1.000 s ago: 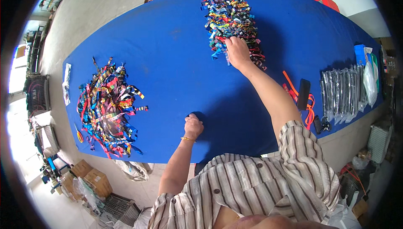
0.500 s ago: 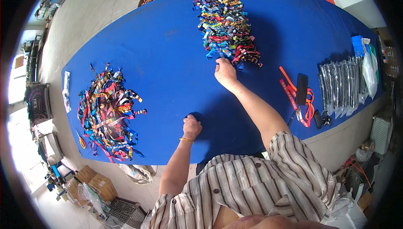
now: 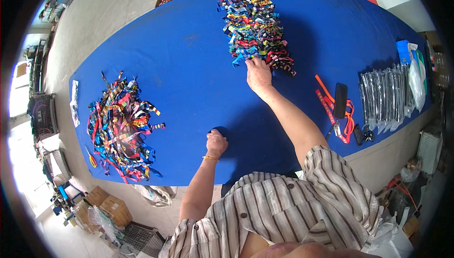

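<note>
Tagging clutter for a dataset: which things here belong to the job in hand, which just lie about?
Job, likely:
bundled colourful straps, at the right hand
loose strap heap

Lying about, seemingly:
scissors
dark phone
orange strap
plastic-wrapped packs

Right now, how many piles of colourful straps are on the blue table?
2: a loose heap on the left, and a neat stack at the far middle, its near edge partly hidden by the right hand.

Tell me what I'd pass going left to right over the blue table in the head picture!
Shiny silvery strip, tangled pile of patterned straps, person's left hand, right hand, black smartphone, row of plastic-wrapped packets.
</note>
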Tool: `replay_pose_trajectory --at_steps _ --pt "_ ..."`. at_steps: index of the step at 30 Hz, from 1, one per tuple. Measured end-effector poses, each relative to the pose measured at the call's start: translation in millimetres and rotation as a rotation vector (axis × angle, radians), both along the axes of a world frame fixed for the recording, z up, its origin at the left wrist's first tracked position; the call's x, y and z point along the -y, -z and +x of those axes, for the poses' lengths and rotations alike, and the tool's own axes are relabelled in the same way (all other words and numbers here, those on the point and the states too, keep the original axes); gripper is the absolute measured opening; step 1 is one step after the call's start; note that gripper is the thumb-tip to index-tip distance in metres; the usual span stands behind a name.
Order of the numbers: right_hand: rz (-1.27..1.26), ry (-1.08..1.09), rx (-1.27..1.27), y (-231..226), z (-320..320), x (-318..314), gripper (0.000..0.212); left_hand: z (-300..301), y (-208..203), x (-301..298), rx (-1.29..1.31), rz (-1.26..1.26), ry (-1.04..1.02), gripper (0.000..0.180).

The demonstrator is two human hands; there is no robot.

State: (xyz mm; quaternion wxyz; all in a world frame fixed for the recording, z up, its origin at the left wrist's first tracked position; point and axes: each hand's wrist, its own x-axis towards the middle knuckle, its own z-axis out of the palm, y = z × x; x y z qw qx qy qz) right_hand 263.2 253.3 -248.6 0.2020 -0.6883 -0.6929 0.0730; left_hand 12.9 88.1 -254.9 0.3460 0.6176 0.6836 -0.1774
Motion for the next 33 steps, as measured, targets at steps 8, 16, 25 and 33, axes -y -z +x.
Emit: replay_pose_trajectory --at_steps 8,16,25,33 --pt "0.146 0.037 -0.049 -11.8 11.2 -30.1 0.024 1.6 -4.3 -2.6 -0.028 -0.039 -0.012 0.053" --pt "0.134 -0.19 0.124 -8.2 23.2 -50.8 0.005 -1.9 0.1 1.1 -0.034 -0.04 -0.012 0.053" --pt "0.154 -0.417 0.251 -10.4 25.8 -71.5 0.004 7.5 -9.7 -5.6 -0.028 -0.082 0.041 0.054" --pt "0.083 -0.257 0.209 -9.9 23.2 -58.9 0.01 -1.1 2.5 1.3 -0.047 -0.041 -0.015 0.055"
